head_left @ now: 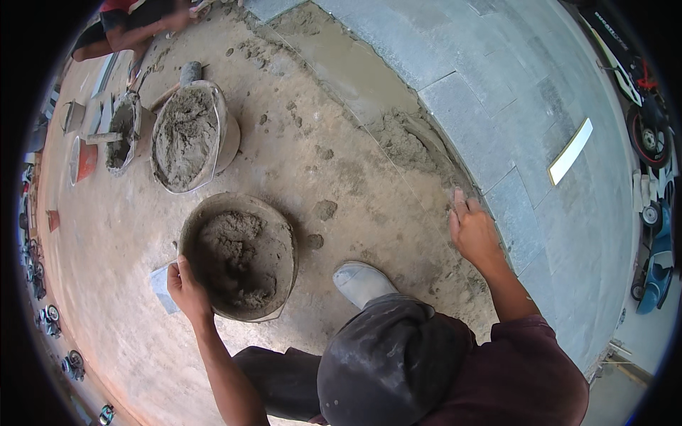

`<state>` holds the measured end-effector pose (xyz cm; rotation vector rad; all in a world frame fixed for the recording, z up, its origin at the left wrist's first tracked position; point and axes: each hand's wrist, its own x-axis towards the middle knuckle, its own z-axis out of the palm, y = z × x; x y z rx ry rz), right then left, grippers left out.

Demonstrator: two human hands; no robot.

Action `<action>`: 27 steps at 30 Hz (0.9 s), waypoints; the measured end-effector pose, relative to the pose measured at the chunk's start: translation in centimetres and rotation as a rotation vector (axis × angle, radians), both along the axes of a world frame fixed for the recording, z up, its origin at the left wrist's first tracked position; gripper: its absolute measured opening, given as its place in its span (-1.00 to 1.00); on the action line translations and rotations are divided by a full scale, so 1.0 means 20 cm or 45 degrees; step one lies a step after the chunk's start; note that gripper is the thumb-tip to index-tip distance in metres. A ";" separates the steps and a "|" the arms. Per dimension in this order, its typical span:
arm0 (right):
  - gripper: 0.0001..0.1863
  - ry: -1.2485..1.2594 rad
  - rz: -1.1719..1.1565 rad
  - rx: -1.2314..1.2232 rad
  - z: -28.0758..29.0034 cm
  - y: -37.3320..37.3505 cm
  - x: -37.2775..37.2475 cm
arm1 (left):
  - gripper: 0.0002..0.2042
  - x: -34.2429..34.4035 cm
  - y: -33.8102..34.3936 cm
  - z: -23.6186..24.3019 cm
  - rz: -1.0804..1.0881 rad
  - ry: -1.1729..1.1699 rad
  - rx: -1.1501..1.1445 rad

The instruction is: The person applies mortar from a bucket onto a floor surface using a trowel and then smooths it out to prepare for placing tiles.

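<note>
The bucket is round and wide-mouthed, its rim and inner wall coated in a grey-brown film; mortar is heaped unevenly inside, crumbly toward the far side and darkened by shadow near the middle. The bed, laid along the edge of the grey paving, is smooth and wet-looking over its farther stretch and rough and lumpy at its nearer end. The base of the bucket is concealed by its own body, and whether it is seated flat on the ground cannot be determined. The fingers of the left grip are partly hidden behind the bucket wall, and the pale plate beside them is partly covered by the hand. The lower middle of the view is blocked by a cap, with a shoe showing just ahead of it. A second person is cut off at the upper left. The bucket is located at the left grip, which is clamped on the near left part of its rim. The right grip is placed well apart from the bucket, its extended fingers pointed at the nearer end of the bed, close to the paving edge; whether anything is pinched there cannot be told. A fuller bucket is noted just beyond the first.
</note>
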<state>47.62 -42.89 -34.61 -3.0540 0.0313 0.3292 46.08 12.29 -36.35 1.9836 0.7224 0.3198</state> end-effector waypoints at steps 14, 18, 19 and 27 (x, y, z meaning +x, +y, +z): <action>-0.43 0.119 0.033 0.064 0.07 0.05 -0.10 | -0.60 0.00 0.02 -0.01 0.015 0.001 0.002; -0.42 0.015 0.008 0.048 0.11 0.01 -0.09 | -0.61 0.02 -0.02 0.00 0.002 -0.033 -0.059; -0.42 0.030 0.018 0.009 0.06 -0.03 -0.07 | -0.61 0.03 -0.02 -0.01 -0.012 -0.045 -0.093; -0.43 -0.008 0.017 -0.016 0.12 -0.04 0.04 | -0.59 0.04 -0.03 0.00 0.038 -0.017 -0.037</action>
